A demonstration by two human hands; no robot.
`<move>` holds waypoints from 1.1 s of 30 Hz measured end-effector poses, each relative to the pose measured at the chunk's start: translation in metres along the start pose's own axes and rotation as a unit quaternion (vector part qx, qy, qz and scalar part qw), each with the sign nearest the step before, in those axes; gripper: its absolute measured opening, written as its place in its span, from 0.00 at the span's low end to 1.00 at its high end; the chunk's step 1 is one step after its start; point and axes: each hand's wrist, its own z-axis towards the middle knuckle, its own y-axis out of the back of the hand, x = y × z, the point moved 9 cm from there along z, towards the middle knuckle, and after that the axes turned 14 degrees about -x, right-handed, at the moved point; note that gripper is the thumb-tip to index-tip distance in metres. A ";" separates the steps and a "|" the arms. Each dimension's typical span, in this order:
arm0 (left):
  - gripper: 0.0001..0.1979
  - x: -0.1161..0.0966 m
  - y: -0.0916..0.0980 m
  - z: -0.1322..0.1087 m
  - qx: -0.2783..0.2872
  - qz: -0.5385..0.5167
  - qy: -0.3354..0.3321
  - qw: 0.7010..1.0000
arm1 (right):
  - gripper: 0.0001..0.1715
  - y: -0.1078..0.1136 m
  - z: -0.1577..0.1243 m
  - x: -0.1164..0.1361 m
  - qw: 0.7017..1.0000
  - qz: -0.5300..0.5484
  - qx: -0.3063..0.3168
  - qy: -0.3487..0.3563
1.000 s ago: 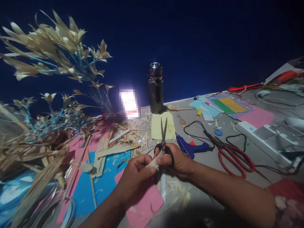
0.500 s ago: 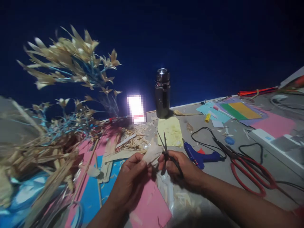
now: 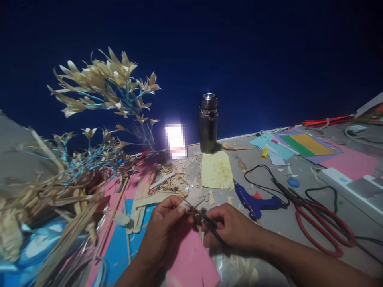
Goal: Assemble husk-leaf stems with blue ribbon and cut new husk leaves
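Note:
My left hand (image 3: 167, 225) is closed, pinching a pale piece of dried husk (image 3: 195, 196) between thumb and fingers. In my right hand (image 3: 230, 225) are small black scissors (image 3: 213, 230), whose blades point left and lie across the husk close to my left fingertips. Whether the blades are parted is hard to see, as they are blurred. Below both hands lies a pink sheet (image 3: 191, 259) with a few scraps on it. Past the fingertips is a yellow sheet (image 3: 216, 169) with crumbs on it.
A dark flask (image 3: 208, 127) stands behind the yellow sheet. To the right lie a blue glue gun (image 3: 259, 203), large red-handled scissors (image 3: 324, 229) and a white box-like device (image 3: 353, 187). Husk flowers on blue stems (image 3: 104, 89) rise at left, above heaped dried husks (image 3: 60, 215).
The small scissors have swung from pointing up to lying leftward across the husk, my right hand turning with them. The whole view has shifted slightly.

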 end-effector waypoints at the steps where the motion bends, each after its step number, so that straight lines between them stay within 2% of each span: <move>1: 0.09 0.000 0.001 0.000 0.001 -0.001 0.000 1.000 | 0.09 0.000 0.000 -0.001 1.000 0.002 0.000 -0.005; 11: 0.13 0.004 0.005 0.002 -0.025 0.018 0.008 0.999 | 0.19 -0.002 0.001 -0.005 1.000 0.022 0.000 -0.009; 18: 0.10 0.002 -0.002 0.000 0.003 0.019 0.010 1.000 | 0.24 -0.003 0.004 -0.015 0.999 0.005 0.005 -0.033; 20: 0.11 -0.002 -0.004 0.000 0.018 0.023 0.015 0.999 | 0.25 -0.002 0.003 -0.014 0.999 -0.023 0.000 -0.033; 22: 0.17 -0.008 -0.003 0.001 0.024 0.038 0.008 0.999 | 0.25 0.001 0.001 -0.010 0.997 -0.065 -0.010 -0.030; 25: 0.22 -0.020 0.005 0.005 0.005 0.102 -0.043 0.994 | 0.23 0.004 -0.002 -0.001 0.990 -0.141 -0.023 -0.014; 28: 0.18 -0.022 0.011 0.007 -0.013 0.209 -0.092 0.974 | 0.23 0.005 -0.004 0.009 0.975 -0.220 -0.037 0.012; 31: 0.14 -0.016 0.014 0.007 -0.029 0.276 -0.092 0.956 | 0.26 0.005 -0.005 0.013 0.957 -0.282 -0.050 0.035; 33: 0.12 -0.015 0.015 0.007 -0.037 0.282 -0.085 0.955 | 0.27 0.005 -0.004 0.014 0.949 -0.306 -0.055 0.047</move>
